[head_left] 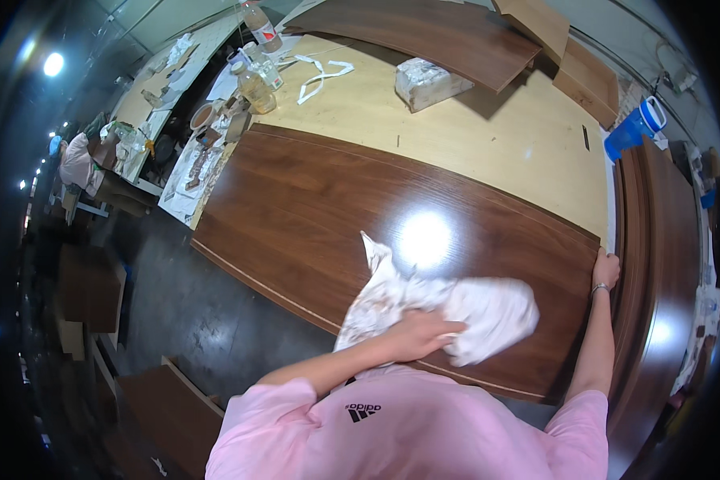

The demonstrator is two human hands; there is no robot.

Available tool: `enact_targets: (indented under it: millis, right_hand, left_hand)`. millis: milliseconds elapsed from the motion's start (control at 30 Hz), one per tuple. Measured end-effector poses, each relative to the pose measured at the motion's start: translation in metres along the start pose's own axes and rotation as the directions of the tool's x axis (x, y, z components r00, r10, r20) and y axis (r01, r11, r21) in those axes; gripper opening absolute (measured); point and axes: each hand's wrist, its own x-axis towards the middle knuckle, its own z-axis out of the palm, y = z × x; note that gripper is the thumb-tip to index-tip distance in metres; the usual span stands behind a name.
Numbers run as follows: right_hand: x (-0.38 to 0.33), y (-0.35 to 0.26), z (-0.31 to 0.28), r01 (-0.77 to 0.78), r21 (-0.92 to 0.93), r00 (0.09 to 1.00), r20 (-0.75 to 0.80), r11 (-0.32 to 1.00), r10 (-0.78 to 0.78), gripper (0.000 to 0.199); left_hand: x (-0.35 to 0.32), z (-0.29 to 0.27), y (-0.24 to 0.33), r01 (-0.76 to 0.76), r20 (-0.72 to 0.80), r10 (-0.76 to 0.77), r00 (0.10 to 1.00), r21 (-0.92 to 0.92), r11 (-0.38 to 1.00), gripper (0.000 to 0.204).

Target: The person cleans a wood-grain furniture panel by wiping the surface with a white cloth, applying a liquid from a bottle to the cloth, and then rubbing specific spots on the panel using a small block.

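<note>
A large dark-brown wood-grain panel [320, 200] lies flat across the workbench, its near edge in front of my body. My left hand [420, 334] is closed on a stained white rag [492, 312], which spreads over the panel's near side; part of it is bunched and smeared by motion. At the panel's far right corner, my right hand [606, 270] grips the edge, with some fingers hidden.
A wrapped block [430, 82] props up another brown panel [424, 36] at the back. Bottles [256, 90] and a white strip [322, 76] are at the back left. A blue cup [636, 128] stands right, beside stacked panels [656, 240]. A person [88, 172] works far left.
</note>
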Motion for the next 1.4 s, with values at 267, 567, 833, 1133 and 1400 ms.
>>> enact_targets:
  millis: [267,567,833,1133,1400]
  right_hand:
    - [0.003,-0.013,-0.008,-0.043,0.111,0.994,-0.096,0.993,0.054,0.048]
    - [0.002,-0.029,-0.073,0.122,0.618,0.981,-0.192,0.777,-0.003,0.036]
    - [-0.038,-0.039,-0.156,0.274,0.818,0.95,-0.314,0.507,-0.007,0.033]
    - [-0.09,-0.015,-0.216,0.4,0.862,0.911,-0.412,0.312,-0.029,0.035]
    - [-0.177,0.076,-0.261,0.497,0.801,0.772,-0.584,0.335,0.251,0.026]
  left_hand:
    - [-0.21,-0.04,-0.092,0.104,-0.63,-0.769,0.106,-0.762,0.639,0.035]
    - [-0.188,-0.033,-0.144,-0.096,-0.256,-0.837,0.483,-0.966,0.24,0.052]
    - [-0.219,-0.044,-0.176,-0.04,-0.309,-0.783,0.539,-0.938,0.343,0.049]
    - [-0.214,-0.05,-0.156,-0.164,-0.253,-0.736,0.628,-0.967,0.193,0.044]
    - [-0.199,-0.103,-0.175,-0.19,-0.398,-0.514,0.76,-0.892,0.409,0.042]
